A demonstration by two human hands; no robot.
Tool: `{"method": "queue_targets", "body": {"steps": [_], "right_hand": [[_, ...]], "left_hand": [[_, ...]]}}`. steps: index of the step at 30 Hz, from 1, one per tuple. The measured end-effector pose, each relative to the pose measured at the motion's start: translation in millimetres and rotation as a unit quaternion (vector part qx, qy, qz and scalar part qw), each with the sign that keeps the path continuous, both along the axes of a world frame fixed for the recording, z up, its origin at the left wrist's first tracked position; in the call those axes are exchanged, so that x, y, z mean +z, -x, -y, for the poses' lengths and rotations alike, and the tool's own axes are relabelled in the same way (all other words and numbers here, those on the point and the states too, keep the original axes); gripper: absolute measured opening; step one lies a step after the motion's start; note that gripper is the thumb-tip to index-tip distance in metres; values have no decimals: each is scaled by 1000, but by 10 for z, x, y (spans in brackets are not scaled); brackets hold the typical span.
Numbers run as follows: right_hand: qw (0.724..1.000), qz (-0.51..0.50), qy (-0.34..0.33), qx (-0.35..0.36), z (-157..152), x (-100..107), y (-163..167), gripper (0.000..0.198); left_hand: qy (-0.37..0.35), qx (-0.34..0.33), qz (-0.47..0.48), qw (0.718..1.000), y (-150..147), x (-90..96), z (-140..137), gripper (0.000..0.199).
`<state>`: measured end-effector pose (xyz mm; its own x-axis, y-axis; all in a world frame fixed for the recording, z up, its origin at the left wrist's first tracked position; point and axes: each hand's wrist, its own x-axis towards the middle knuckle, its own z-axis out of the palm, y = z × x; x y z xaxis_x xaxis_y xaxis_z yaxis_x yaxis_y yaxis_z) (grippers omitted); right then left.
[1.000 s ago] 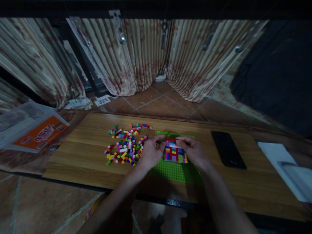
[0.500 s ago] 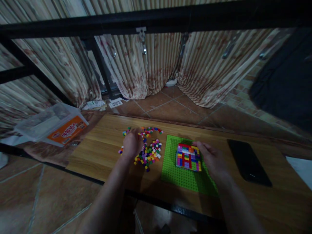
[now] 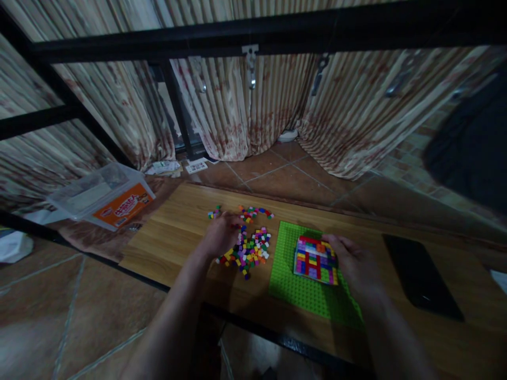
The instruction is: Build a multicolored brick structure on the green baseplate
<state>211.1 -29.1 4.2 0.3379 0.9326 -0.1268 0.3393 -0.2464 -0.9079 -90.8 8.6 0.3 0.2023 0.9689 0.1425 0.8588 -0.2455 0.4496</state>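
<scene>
My left hand (image 3: pixel 220 234) reaches over the left side of a pile of small coloured bricks (image 3: pixel 253 250) on the wooden table. Its fingers look stretched out and slightly apart at the pieces; the fingertips are partly lost among them. My right hand (image 3: pixel 354 261) has its fingers closed at the upper right corner of a many-coloured brick panel (image 3: pixel 315 261) with a red H-like pattern. The panel is over the green baseplate (image 3: pixel 287 285); whether it touches the plate I cannot tell. Part of the plate's right side is hidden by my right hand and forearm.
A black phone-like slab (image 3: pixel 422 277) lies on the table (image 3: pixel 158 237) at the right. On the floor at the left stands a clear plastic box (image 3: pixel 101 195) with an orange label. Striped curtains (image 3: pixel 222 111) and a black metal bar (image 3: pixel 277 39) are beyond the table.
The view has shifted slightly, moving everything rightward in the picture. My left hand's fingers have spread out towards the loose bricks. My right hand stays at the panel's corner.
</scene>
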Motion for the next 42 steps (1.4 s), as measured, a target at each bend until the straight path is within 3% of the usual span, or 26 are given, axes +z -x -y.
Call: {"method": "queue_targets", "body": {"steps": [4, 11, 16, 24, 29, 34, 42], "right_hand": [[1000, -15, 3, 1, 4, 22, 20, 34], [1000, 12, 2, 4, 2, -22, 60, 33], [1000, 22, -5, 13, -3, -41, 73, 35], [1000, 13, -16, 21, -12, -91, 61, 35], [999, 29, -28, 30, -18, -94, 59, 37], [999, 18, -42, 7, -27, -80, 49, 39], [998, 9, -66, -6, -28, -99, 8, 41]], "left_hand": [[20, -99, 16, 995, 146, 58, 68, 40], [6, -98, 31, 995, 110, -18, 63, 35], [7, -100, 45, 994, 121, -44, 75, 19], [-7, -85, 112, 990, 65, 88, 111, 9], [35, -70, 159, 984, -84, 131, 138, 5], [67, -116, 215, 967, -381, 73, 184, 6], [39, -147, 173, 973, -886, 84, 294, 16]]}}
